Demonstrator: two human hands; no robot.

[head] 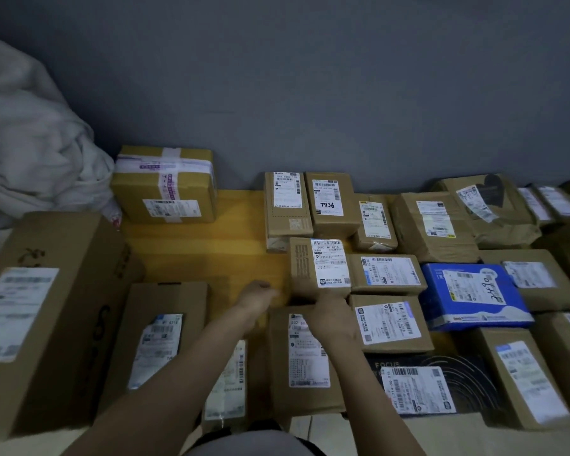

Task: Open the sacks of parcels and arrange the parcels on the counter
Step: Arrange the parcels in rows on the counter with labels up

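my right hand (331, 312) grips small box (320, 268) near side | left hand (257, 296) beside it, blurred, cannot tell its grip | counter (211, 238) middle

Yellow counter (204, 245) bears many labelled cardboard parcels (387, 274).

A crumpled white fabric sack (30, 136) is heaped at the far left, against the wall. Brown cardboard parcels (389, 274) bearing white shipping labels are laid label-up in close rows over the right half of the yellow bench (211, 238), many of them touching. A blue box parcel (471, 294) marked with handwritten digits is set among them, and a black printed parcel (441, 383) lies at the near edge. A tape-wrapped brown carton (165, 185) stands just beside the sack. One small brown carton (320, 268), at the rows' left end, appears to be held at its lower edge by the right hand (333, 319).
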